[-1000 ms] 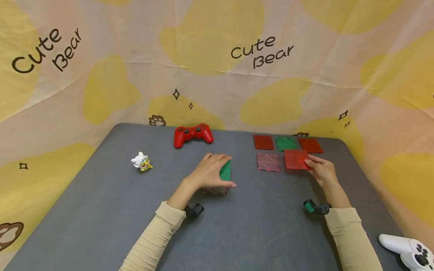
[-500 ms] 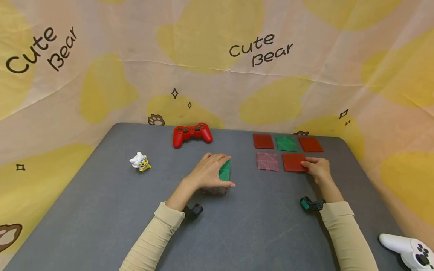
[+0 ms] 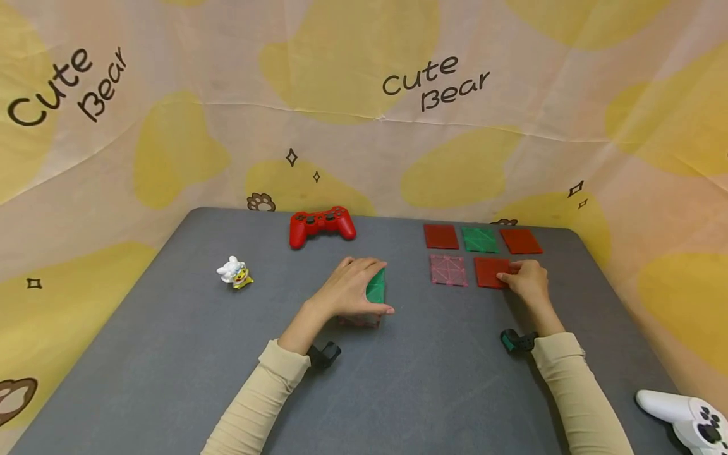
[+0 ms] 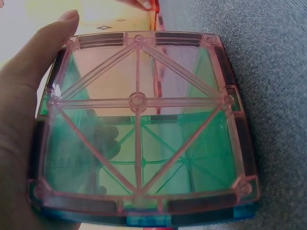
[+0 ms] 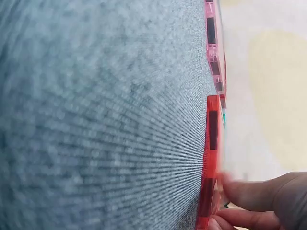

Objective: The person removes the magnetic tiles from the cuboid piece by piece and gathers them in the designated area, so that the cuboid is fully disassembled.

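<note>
My left hand [image 3: 348, 289] grips a small box of see-through magnetic tiles [image 3: 376, 288] standing on the grey table, thumb and fingers on opposite sides. In the left wrist view, a pink tile [image 4: 138, 101] faces the camera, with green tiles behind it and a blue edge along one side. At the right, a red magnetic tile [image 3: 489, 273] lies on the table. My right hand [image 3: 530, 282] pinches its right edge, and in the right wrist view the thumb [image 5: 254, 192] is against its upper face.
Beside the red tile lies a pink tile [image 3: 448, 270]. Behind are a dark red tile [image 3: 441, 237], a green tile [image 3: 480, 240] and an orange-red tile [image 3: 521, 241]. A red game controller [image 3: 321, 226], a white toy figure [image 3: 235, 273] and a white controller [image 3: 696, 417] also lie around.
My right hand has lowered the red tile from above the table onto it, in front of the back row, and shifted slightly left. The left hand keeps its grip on the tile box.
</note>
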Available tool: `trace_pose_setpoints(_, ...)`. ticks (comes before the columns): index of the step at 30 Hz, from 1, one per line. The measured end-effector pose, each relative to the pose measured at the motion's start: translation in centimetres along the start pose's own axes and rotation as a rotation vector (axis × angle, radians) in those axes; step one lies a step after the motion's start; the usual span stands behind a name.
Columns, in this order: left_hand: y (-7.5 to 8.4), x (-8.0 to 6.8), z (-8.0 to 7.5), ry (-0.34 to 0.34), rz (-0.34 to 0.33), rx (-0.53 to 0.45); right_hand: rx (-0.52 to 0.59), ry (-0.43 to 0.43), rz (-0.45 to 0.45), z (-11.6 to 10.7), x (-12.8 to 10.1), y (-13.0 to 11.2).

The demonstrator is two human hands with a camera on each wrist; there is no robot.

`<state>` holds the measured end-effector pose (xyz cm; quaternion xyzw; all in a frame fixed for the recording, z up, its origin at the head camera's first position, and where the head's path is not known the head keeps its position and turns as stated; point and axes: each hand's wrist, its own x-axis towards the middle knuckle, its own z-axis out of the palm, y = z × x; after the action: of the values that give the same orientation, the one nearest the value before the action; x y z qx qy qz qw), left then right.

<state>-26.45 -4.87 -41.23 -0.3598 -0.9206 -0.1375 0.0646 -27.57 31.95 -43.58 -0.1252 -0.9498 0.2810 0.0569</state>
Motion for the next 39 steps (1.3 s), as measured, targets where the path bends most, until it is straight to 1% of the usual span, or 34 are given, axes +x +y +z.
trace_pose_setpoints(10, 0.2, 0.0, -0.3, -0.026, -0.006, -0.013, -0.005, 0.037, -0.026, 0.3, -0.2, 0.2)
trace_pose_setpoints(13, 0.2, -0.1, -0.4, -0.029, -0.008, -0.019, 0.010, 0.097, -0.065, 0.2, -0.7, -0.3)
trace_pose_setpoints(15, 0.2, -0.1, -0.4, -0.027, -0.011, -0.024, 0.063, 0.127, -0.110, 0.2, -1.3, -1.2)
trace_pose_setpoints(16, 0.2, -0.2, -0.4, -0.024, -0.014, -0.028, 0.100, 0.129, -0.135, 0.2, -1.7, -1.9)
trace_pose_setpoints(17, 0.2, -0.2, -0.4, -0.021, -0.017, -0.034, 0.154, 0.112, -0.164, 0.3, -2.1, -2.7)
trace_pose_setpoints(19, 0.2, -0.3, -0.5, -0.015, -0.024, -0.039, 0.327, 0.008, -0.202, 0.6, -3.0, -4.6)
trace_pose_setpoints(20, 0.1, -0.3, -0.5, -0.013, -0.028, -0.041, 0.427, -0.068, -0.217, 0.9, -3.5, -5.7)
trace_pose_setpoints(23, 0.0, -0.5, -0.6, 0.008, -0.027, -0.046, 0.700, -0.319, -0.225, 2.1, -5.2, -8.7)
trace_pose_setpoints(25, -0.3, -0.8, -0.8, 0.020, -0.031, -0.057, 0.822, -0.457, -0.231, 3.1, -6.2, -10.4)
trace_pose_setpoints(27, -0.7, -1.2, -0.9, 0.032, -0.034, -0.082, 0.889, -0.550, -0.228, 4.0, -6.9, -11.6)
trace_pose_setpoints(28, -1.0, -1.5, -0.9, 0.037, -0.039, -0.103, 0.914, -0.581, -0.224, 4.4, -7.2, -12.1)
trace_pose_setpoints(30, -1.6, -2.1, -1.0, 0.036, -0.052, -0.161, 0.957, -0.616, -0.203, 5.1, -7.7, -12.8)
trace_pose_setpoints(33, -2.7, -3.1, -0.7, 0.045, -0.073, -0.282, 1.008, -0.656, -0.152, 6.0, -8.1, -13.4)
trace_pose_setpoints(36, -3.6, -4.0, -0.3, 0.062, -0.101, -0.414, 1.034, -0.702, -0.103, 6.9, -8.5, -13.9)
trace_pose_setpoints(39, -4.3, -4.7, 0.3, 0.088, -0.108, -0.526, 1.041, -0.727, -0.054, 7.6, -8.9, -14.3)
